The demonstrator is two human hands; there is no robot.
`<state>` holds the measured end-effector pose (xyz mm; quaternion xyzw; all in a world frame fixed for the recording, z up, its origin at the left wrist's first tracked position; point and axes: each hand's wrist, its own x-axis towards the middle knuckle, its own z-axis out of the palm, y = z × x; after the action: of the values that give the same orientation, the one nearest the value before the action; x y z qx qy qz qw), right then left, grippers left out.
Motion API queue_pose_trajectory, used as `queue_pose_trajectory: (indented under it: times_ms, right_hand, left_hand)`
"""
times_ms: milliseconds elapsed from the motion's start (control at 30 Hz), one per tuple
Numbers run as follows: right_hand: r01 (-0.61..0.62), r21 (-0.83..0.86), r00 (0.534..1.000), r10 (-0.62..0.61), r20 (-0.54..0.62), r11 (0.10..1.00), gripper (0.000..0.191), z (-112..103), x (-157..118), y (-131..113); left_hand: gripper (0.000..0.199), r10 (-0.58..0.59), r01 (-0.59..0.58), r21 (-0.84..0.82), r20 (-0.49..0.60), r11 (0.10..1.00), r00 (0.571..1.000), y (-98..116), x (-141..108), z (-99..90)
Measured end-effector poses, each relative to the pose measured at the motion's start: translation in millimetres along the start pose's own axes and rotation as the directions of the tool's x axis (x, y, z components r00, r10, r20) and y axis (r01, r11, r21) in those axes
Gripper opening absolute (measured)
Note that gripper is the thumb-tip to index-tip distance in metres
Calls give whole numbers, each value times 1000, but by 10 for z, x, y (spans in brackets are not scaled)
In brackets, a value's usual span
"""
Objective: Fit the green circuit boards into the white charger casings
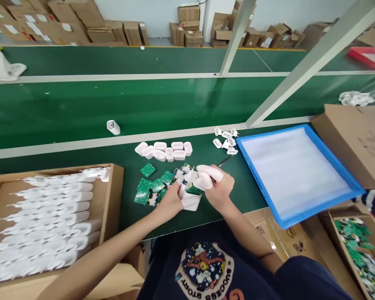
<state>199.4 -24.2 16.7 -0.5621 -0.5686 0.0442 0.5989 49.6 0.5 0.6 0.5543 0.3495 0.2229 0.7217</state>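
Note:
Both hands meet over the green table and wear white coverings on some fingers. My left hand [178,199] is closed around a green circuit board [193,190] with white parts on it. My right hand [219,185] is closed close beside the board, gripping a thin dark tool [225,161] whose shaft sticks out behind the fingers. More green circuit boards [143,191] lie in a loose pile to the left of my left hand. Behind them stand several white oval housings [179,155]. Small white plastic pieces [227,143] lie scattered beyond my right hand.
On the left, a cardboard box [112,200] holds rows of white parts. A blue-rimmed tray [259,181] lies at the right, with a closed carton [356,141] behind it and a box of circuit boards [361,250] below. A slanted metal post [300,71] rises behind the tray.

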Motion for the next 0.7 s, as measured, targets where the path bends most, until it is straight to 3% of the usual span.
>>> queue_pose_trajectory:
  times_ms: [67,133,200,267,333,467,533,633,700]
  right_hand:
    - [245,-115,969,-245,10,963,14,-7,10,6]
    - [287,-147,956,-292,-13,947,15,6,27,-10]
    - [113,-101,993,-117,-30,988,15,26,48,-40]
    - [-132,-31,991,133,25,991,21,30,72,-65]
    - [-193,-36,975,196,107,981,24,11,92,-70]
    - [161,-239,981,-128,145,958,24,-41,87,-58]
    - [205,-264,976,-176,131,942,26,-40,82,-71]
    - [-20,-127,978,45,201,992,27,-13,125,-110]
    - [-181,-40,929,185,322,983,24,5,169,-122]
  left_hand:
    - [72,2,-2,38,-15,999,1000,-3,0,-10]
    - [71,2,0,54,-20,999,1000,6,-3,-16]
    - [69,5,-5,28,7,1000,1000,23,-10,-17]
    - [66,10,-10,-4,44,1000,999,40,-19,-11]
    - [64,10,-10,0,50,1000,999,49,-26,-2]
    - [65,-22,20,52,29,998,999,36,-29,16]
    - [66,-23,21,54,29,998,999,18,-29,17]
    - [59,12,-12,74,-5,997,1000,-23,-29,3]
    - [51,29,-26,101,-29,995,999,-54,-27,-12]
